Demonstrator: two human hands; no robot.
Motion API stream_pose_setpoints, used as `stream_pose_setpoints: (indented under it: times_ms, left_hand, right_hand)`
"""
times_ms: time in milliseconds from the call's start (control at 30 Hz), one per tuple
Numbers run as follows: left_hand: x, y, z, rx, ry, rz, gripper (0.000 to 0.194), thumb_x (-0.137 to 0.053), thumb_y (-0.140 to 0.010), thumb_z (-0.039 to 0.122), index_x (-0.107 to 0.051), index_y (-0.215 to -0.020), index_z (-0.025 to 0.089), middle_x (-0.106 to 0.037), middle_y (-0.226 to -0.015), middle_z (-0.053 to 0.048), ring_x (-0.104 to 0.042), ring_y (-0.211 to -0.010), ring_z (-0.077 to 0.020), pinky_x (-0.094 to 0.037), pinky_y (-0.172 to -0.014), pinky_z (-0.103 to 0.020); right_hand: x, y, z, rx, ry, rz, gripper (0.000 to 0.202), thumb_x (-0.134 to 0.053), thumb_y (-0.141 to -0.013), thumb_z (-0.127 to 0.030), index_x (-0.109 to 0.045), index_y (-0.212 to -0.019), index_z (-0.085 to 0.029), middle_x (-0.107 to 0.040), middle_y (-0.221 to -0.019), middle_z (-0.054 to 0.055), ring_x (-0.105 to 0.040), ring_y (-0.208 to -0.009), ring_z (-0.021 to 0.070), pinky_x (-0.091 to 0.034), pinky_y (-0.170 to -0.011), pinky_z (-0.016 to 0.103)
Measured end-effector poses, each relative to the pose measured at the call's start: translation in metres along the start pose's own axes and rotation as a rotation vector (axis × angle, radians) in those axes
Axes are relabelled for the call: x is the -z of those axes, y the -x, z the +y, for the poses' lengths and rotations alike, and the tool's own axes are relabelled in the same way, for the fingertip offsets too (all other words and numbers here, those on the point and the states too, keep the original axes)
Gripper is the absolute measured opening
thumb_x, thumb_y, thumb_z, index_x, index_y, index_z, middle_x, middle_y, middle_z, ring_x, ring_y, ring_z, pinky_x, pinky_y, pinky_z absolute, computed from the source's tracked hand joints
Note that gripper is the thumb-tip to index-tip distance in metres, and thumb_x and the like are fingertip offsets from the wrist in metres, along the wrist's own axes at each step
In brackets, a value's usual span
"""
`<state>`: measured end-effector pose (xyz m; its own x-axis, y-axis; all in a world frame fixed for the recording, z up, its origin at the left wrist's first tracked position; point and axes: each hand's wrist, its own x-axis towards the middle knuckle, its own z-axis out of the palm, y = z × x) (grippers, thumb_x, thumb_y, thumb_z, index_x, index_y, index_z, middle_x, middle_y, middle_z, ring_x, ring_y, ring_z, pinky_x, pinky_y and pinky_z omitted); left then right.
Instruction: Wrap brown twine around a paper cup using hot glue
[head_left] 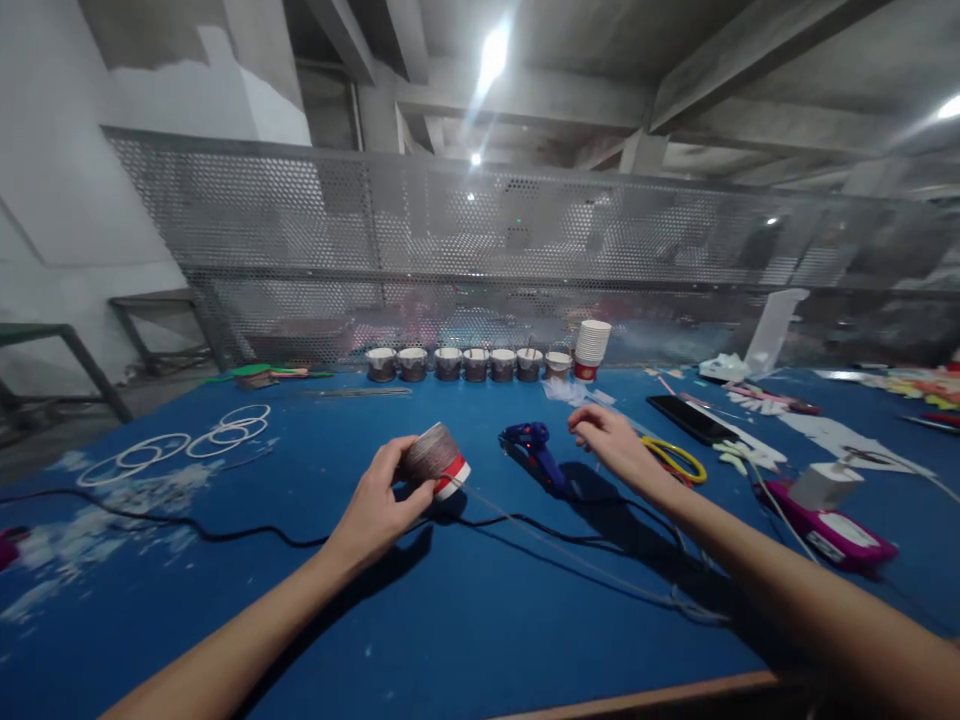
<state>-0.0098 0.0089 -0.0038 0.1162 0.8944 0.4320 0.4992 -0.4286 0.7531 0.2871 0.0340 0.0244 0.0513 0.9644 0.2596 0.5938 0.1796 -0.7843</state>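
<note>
Cup (433,456), mostly wrapped in grey-brown cord, is held just left of the centre of the frame by the left hand (375,503), whose thumb and fingers are clamped around its side. It is tilted above the blue table (450,630), with its red and white end turned to the lower right. From near that end, a thin strand (562,555) is trailed toward the lower right, where it is gathered in a loose tangle. Right of centre, the right hand (616,447) is held above the table with its fingers bent; whether the fingertips are touching or anything thin is pinched cannot be told. Between the hands, a blue glue gun (541,452) is laid on its side, nearer to the right hand. Seven wrapped cups (475,367) are lined up along the far edge, and a stack of paper cups (592,343) is stood at the right end of their row. Toward the right of the frame, yellow rings (682,457), a black phone (691,418) and a magenta power strip (829,533) are seen. White rings (139,458) are spread at the left, above a black cable (202,528) that is run across the table.
</note>
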Motion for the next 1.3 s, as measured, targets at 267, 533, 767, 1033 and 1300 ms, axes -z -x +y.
stream_pose_setpoints:
  times_ms: [267, 533, 767, 1033, 1300]
  left_hand:
    - [-0.011, -0.001, 0.003, 0.039, -0.113, -0.017, 0.041, -0.060, -0.072, 0.034, -0.052, -0.109, 0.019, -0.063, -0.102, -0.008, -0.063, -0.091, -0.0232, -0.051, -0.084, -0.041]
    - [-0.021, -0.006, 0.025, 0.064, -0.156, -0.075, 0.039, -0.060, -0.073, 0.031, -0.053, -0.109, 0.018, -0.064, -0.100, -0.009, -0.064, -0.090, -0.0225, -0.051, -0.081, -0.039]
    - [-0.033, -0.021, 0.024, 0.011, -0.179, 0.025, 0.037, -0.061, -0.073, 0.031, -0.054, -0.107, 0.018, -0.063, -0.099, -0.007, -0.062, -0.090, -0.0217, -0.050, -0.081, -0.037]
    - [-0.038, -0.017, 0.007, -0.057, -0.202, 0.094, 0.034, -0.061, -0.074, 0.029, -0.053, -0.106, 0.020, -0.061, -0.100, -0.006, -0.060, -0.091, -0.0214, -0.049, -0.079, -0.036]
    - [-0.041, -0.012, 0.007, -0.154, -0.256, 0.086, 0.030, -0.062, -0.075, 0.028, -0.053, -0.103, 0.021, -0.060, -0.098, -0.004, -0.057, -0.093, -0.0217, -0.047, -0.082, -0.036]
  right_hand:
    - [-0.042, -0.007, 0.021, -0.095, -0.039, -0.271, 0.031, -0.067, -0.070, -0.030, -0.066, -0.094, -0.011, -0.071, -0.083, 0.007, -0.063, -0.072, 0.0187, -0.045, -0.063, 0.026]
    - [-0.040, 0.007, 0.018, -0.026, -0.212, -0.254, 0.024, -0.053, -0.072, -0.020, -0.062, -0.094, -0.014, -0.066, -0.076, 0.003, -0.057, -0.063, 0.0143, -0.042, -0.057, 0.024]
    - [-0.028, 0.044, 0.004, 0.157, -0.390, -0.260, 0.023, -0.058, -0.078, -0.039, -0.055, -0.073, -0.017, -0.049, -0.059, -0.004, -0.042, -0.052, 0.0097, -0.036, -0.051, 0.022]
    - [-0.043, 0.050, 0.010, 0.268, -0.216, -0.234, 0.026, -0.056, -0.081, -0.041, -0.051, -0.069, -0.018, -0.049, -0.058, -0.004, -0.036, -0.052, 0.0096, -0.033, -0.050, 0.023]
    - [-0.047, 0.053, 0.005, 0.335, -0.177, -0.206, 0.028, -0.053, -0.081, -0.041, -0.045, -0.063, -0.020, -0.048, -0.055, -0.003, -0.035, -0.048, 0.0096, -0.031, -0.047, 0.023]
